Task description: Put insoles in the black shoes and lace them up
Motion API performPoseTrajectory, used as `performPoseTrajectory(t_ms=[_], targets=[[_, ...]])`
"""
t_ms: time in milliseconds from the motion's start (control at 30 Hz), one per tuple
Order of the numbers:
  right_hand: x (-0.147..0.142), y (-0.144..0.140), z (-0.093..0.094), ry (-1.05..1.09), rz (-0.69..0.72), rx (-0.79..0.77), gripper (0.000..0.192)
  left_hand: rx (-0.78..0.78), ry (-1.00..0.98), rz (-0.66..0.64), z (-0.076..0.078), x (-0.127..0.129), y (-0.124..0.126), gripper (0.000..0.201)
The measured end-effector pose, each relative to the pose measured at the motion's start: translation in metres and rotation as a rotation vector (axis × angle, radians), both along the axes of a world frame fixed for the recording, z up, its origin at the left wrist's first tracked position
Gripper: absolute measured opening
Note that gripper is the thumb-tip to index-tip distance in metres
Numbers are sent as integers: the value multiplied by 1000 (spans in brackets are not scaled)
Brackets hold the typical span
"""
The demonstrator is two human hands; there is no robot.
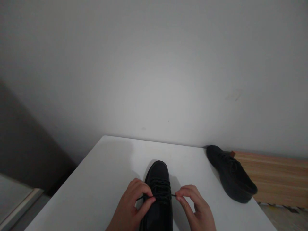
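Note:
A black lace-up shoe (158,171) lies on the white table, its toe pointing away from me and its heel cut off by the bottom of the view. My left hand (134,203) pinches a dark shoelace between thumb and forefinger, over the left side of the lacing. To the right of the shoe, my right hand (196,208) pinches a shoelace (173,195) stretched out sideways from the eyelets. Several rows of lacing cross the shoe's upper in front of the fingers.
Another black shoe (231,173) rests at the right edge of the white table (101,179). A pale wall (154,80) rises behind the table. Beyond the right edge is a wood-grain panel (276,176); a light-coloured ledge (21,205) stands at lower left.

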State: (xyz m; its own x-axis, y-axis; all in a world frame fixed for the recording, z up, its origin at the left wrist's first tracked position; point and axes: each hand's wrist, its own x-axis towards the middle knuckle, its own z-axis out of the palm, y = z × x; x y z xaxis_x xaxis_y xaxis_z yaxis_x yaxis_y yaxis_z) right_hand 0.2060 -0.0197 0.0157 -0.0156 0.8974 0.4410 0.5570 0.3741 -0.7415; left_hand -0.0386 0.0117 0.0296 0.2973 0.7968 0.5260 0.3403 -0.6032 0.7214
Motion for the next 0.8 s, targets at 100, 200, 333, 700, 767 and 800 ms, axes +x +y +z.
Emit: performPoseTrajectory(t_ms=[100, 200, 333, 700, 767, 800], targets=[[-3, 0, 2, 100, 23, -58, 12, -216, -150, -44, 2, 8, 0, 9], [-7, -1, 4, 196, 51, -132, 17, -395, -286, -109, 7, 19, 0, 5], [-16, -5, 7, 304, 51, -206, 23, -593, -322, -145, 17, 33, 2, 9], [-33, -5, 16, 296, 121, -3, 25, -611, -226, -101, 19, 40, 6, 16], [-34, -4, 16, 251, 122, 41, 21, -508, -157, -93, 19, 39, 6, 13], [-35, -3, 16, 225, 112, 58, 20, -456, -136, -88, 20, 39, 5, 15]])
